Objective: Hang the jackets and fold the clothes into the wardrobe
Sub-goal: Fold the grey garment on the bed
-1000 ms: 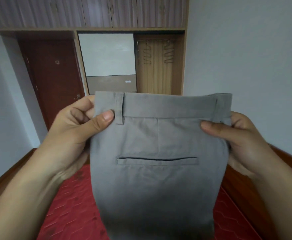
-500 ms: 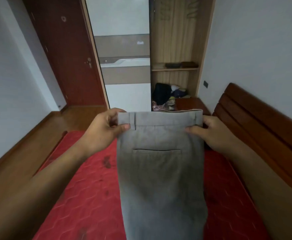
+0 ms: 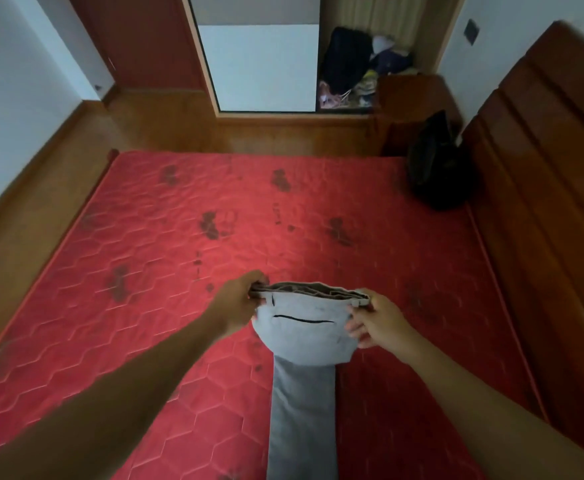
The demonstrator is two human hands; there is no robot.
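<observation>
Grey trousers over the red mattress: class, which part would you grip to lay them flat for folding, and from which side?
Grip the grey trousers by the waistband, at its two ends, one hand from each side, as the left hand and right hand pinch it. It is the thick, layered edge, and the legs trail straight back from it over the red mattress.

A home bedroom: a bed's red mattress (image 3: 138, 271), wooden headboard (image 3: 546, 174) at three o'clock, wardrobe (image 3: 259, 67) at twelve.
</observation>
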